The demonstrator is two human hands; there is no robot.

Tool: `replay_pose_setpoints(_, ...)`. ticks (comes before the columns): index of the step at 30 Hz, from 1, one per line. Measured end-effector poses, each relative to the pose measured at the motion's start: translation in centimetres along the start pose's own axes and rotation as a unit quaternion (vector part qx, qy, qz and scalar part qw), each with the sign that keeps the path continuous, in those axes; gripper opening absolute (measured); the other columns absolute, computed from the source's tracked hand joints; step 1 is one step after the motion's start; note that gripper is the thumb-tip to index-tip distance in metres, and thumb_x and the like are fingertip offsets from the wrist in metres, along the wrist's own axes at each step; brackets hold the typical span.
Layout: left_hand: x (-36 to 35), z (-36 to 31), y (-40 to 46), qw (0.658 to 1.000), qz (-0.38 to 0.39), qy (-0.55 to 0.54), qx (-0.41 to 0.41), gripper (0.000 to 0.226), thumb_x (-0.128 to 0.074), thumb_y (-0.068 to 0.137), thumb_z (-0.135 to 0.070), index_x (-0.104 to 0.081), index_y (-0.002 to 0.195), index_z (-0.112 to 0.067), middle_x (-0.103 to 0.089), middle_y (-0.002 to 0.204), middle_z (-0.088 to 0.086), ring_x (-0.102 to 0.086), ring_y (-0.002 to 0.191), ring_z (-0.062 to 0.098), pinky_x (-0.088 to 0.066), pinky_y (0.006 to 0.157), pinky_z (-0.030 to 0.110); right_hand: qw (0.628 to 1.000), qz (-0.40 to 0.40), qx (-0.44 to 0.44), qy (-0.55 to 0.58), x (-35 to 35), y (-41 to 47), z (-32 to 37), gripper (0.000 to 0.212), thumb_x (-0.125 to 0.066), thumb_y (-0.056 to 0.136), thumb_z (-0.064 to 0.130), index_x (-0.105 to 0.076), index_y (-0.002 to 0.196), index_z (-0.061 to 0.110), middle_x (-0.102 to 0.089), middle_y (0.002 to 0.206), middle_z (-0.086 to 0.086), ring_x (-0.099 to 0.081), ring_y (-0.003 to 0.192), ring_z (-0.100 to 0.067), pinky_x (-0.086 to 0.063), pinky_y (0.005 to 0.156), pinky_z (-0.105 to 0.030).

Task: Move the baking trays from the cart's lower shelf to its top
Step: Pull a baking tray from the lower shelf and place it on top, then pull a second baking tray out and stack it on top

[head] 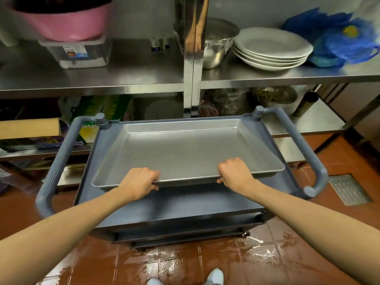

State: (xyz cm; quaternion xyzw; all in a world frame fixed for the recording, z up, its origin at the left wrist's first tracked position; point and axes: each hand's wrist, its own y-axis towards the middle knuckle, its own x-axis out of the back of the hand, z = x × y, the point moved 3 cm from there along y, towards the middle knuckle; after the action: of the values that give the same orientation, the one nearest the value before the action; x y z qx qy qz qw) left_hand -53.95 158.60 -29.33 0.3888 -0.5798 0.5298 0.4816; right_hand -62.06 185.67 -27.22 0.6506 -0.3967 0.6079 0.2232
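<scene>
Cart (185, 204) on wet tiled floor (257, 262)

Empty silver baking tray (185, 153) atop grey cart (178, 206); near edge raised

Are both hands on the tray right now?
Touching. The head view shows the left hand and right hand gripping the near rim of the tray.
</scene>
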Motion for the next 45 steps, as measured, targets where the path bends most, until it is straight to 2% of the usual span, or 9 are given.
replay_pose_setpoints(4, -4.8, -1.8, 0.9, 0.998, 0.067, 0.012, 0.015, 0.023, -0.059, 0.092, -0.034, -0.057, 0.103, -0.015, -0.069, 0.113, 0.012, -0.063, 0.106, 0.035, -0.047, 0.080, 0.040, 0.996, 0.072, -0.046, 0.023, -4.4, 0.4, 1.2, 0.023, -0.066, 0.088, 0.020, -0.060, 0.107, 0.008, -0.067, 0.111, -0.016, -0.061, 0.108, -0.034, -0.049, 0.078, -0.039)
replay_pose_setpoints(12, -11.0, -3.3, -0.3, 0.990, 0.070, -0.035, 0.118, 0.013, -0.050, 0.090, -0.011, -0.055, 0.100, -0.016, -0.068, 0.107, 0.005, -0.063, 0.098, 0.027, -0.051, 0.079, 0.039, 0.983, 0.120, -0.128, 0.053, -10.7, 0.0, 2.9, 0.027, -0.060, 0.089, 0.006, -0.054, 0.116, 0.006, -0.062, 0.116, -0.011, -0.050, 0.118, -0.030, -0.048, 0.081, -0.040)
replay_pose_setpoints(16, -10.6, -2.9, 0.8, 0.972, 0.088, -0.192, 0.104, 0.025, -0.069, 0.086, -0.036, -0.061, 0.104, -0.020, -0.068, 0.107, -0.001, -0.063, 0.099, 0.021, -0.050, 0.084, 0.032, 0.967, 0.182, -0.123, 0.126, -10.2, 1.1, 2.9, 0.033, -0.061, 0.088, 0.013, -0.055, 0.119, 0.007, -0.060, 0.124, -0.013, -0.050, 0.120, -0.030, -0.047, 0.090, -0.040)
replay_pose_setpoints(18, -9.0, -3.0, 1.6, 0.938, 0.085, -0.323, 0.090, 0.039, -0.073, 0.081, -0.047, -0.064, 0.108, -0.022, -0.068, 0.101, -0.004, -0.065, 0.093, 0.016, -0.051, 0.083, 0.029, 0.940, 0.206, -0.122, 0.241, -8.8, 2.1, 2.8, 0.039, -0.066, 0.085, 0.027, -0.059, 0.119, 0.009, -0.062, 0.124, -0.011, -0.056, 0.115, -0.029, -0.049, 0.094, -0.038)
replay_pose_setpoints(21, -6.5, -3.1, 2.4, 0.893, -0.027, -0.437, 0.105, 0.024, -0.065, 0.088, -0.047, -0.066, 0.099, -0.026, -0.071, 0.093, -0.007, -0.066, 0.084, 0.011, -0.052, 0.076, 0.028, 0.886, 0.104, -0.138, 0.431, -6.2, 3.0, 2.9, 0.036, -0.067, 0.085, 0.037, -0.067, 0.112, 0.013, -0.068, 0.117, -0.006, -0.062, 0.109, -0.024, -0.048, 0.093, -0.033)
replay_pose_setpoints(26, -5.7, -3.3, 1.8, 0.763, -0.116, -0.618, 0.147, 0.013, -0.059, 0.095, -0.033, -0.066, 0.093, -0.022, -0.074, 0.087, 0.001, -0.071, 0.078, 0.022, -0.058, 0.071, 0.036, 0.712, -0.062, -0.193, 0.672, -4.4, 2.1, 4.4, 0.026, -0.062, 0.090, 0.033, -0.070, 0.101, 0.011, -0.073, 0.097, -0.009, -0.069, 0.091, -0.024, -0.056, 0.085, -0.040)
replay_pose_setpoints(31, -7.2, -3.5, 0.3, 0.726, -0.100, -0.669, 0.119, 0.015, -0.057, 0.097, -0.026, -0.067, 0.099, -0.015, -0.074, 0.090, 0.006, -0.071, 0.080, 0.025, -0.059, 0.072, 0.036, 0.580, -0.110, -0.211, 0.779, -4.8, 1.3, 6.9, 0.022, -0.056, 0.096, 0.027, -0.069, 0.099, 0.010, -0.073, 0.101, -0.013, -0.070, 0.090, -0.026, -0.057, 0.080, -0.035)
replay_pose_setpoints(37, -9.9, -3.6, 0.0, 0.705, -0.094, -0.696, 0.095, 0.015, -0.058, 0.097, -0.019, -0.066, 0.100, -0.007, -0.074, 0.092, 0.012, -0.070, 0.084, 0.034, -0.061, 0.076, 0.042, 0.540, -0.097, -0.191, 0.814, -8.3, 1.2, 9.4, 0.023, -0.055, 0.097, 0.021, -0.069, 0.096, 0.003, -0.072, 0.092, -0.017, -0.070, 0.084, -0.029, -0.057, 0.083, -0.042)
replay_pose_setpoints(45, -14.6, -7.5, -1.1, 0.683, -0.181, -0.707, -0.019, 0.022, -0.060, 0.090, -0.029, -0.067, 0.100, -0.011, -0.073, 0.093, 0.008, -0.072, 0.087, 0.027, -0.060, 0.081, 0.042, 0.519, -0.132, -0.008, 0.845, -13.2, 1.4, 11.7, 0.022, -0.048, 0.096, 0.007, -0.068, 0.099, -0.002, -0.072, 0.089, -0.017, -0.070, 0.083, -0.027, -0.055, 0.077, -0.031)
